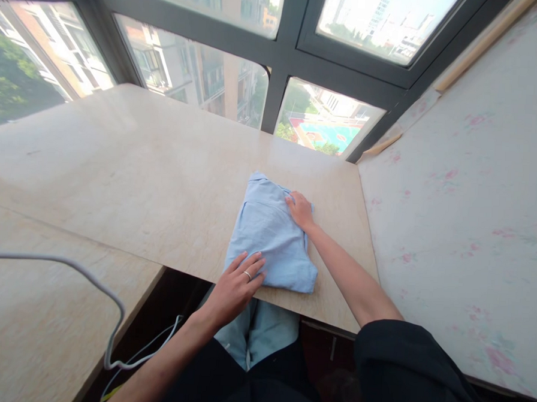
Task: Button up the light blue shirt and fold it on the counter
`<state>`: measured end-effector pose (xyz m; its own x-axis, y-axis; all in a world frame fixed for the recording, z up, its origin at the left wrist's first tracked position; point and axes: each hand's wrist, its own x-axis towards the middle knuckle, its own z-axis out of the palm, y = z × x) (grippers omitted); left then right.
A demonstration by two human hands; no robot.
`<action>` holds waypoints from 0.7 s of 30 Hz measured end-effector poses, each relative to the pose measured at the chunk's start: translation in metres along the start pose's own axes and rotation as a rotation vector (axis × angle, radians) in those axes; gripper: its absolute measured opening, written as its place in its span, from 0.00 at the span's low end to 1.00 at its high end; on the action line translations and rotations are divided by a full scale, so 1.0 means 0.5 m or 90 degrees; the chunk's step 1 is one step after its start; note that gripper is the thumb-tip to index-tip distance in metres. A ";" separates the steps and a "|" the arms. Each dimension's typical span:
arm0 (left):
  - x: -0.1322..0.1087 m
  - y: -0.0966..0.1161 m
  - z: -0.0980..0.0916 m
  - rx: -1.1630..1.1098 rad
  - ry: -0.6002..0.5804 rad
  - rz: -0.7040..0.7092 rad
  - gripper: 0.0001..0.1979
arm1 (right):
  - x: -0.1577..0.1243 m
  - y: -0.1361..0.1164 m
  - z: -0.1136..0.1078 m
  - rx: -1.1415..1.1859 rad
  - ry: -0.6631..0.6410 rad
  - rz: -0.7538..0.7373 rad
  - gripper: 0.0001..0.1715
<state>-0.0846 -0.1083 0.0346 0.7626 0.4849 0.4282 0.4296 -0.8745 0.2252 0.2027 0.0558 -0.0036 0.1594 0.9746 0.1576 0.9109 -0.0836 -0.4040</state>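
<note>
A light blue folded shirt (269, 228) lies on the pale stone-look counter (175, 166), close to its front edge. My left hand (241, 277) rests flat on the lower left part of the shirt, fingers spread, with a ring on one finger. On the upper right edge of the cloth lies my right hand (300, 210), its fingers stretched over the fabric and a bit of blue showing beyond it. The underside of the shirt is hidden.
Dark-framed windows (285, 52) stand behind the counter. A flower-patterned wall (458, 193) bounds the right side. At the left, a grey cable (89, 274) runs over a lower counter section (33, 308) and down into a dark gap.
</note>
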 end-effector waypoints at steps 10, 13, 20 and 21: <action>-0.006 -0.002 0.016 -0.019 0.042 -0.003 0.14 | 0.030 0.004 -0.032 0.082 0.052 0.005 0.14; -0.003 0.002 0.013 -0.012 0.061 0.013 0.16 | 0.038 0.003 -0.031 0.088 0.050 0.021 0.13; 0.001 0.019 0.007 -0.009 0.068 -0.002 0.15 | 0.038 0.001 -0.037 0.104 0.034 0.056 0.11; 0.002 0.020 0.005 -0.015 0.068 -0.005 0.14 | 0.037 0.000 -0.041 0.106 0.033 0.063 0.11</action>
<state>-0.0784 -0.1165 0.0349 0.7029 0.4884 0.5171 0.4230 -0.8715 0.2481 0.2136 0.0697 0.0177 0.2689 0.9508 0.1540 0.8151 -0.1394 -0.5623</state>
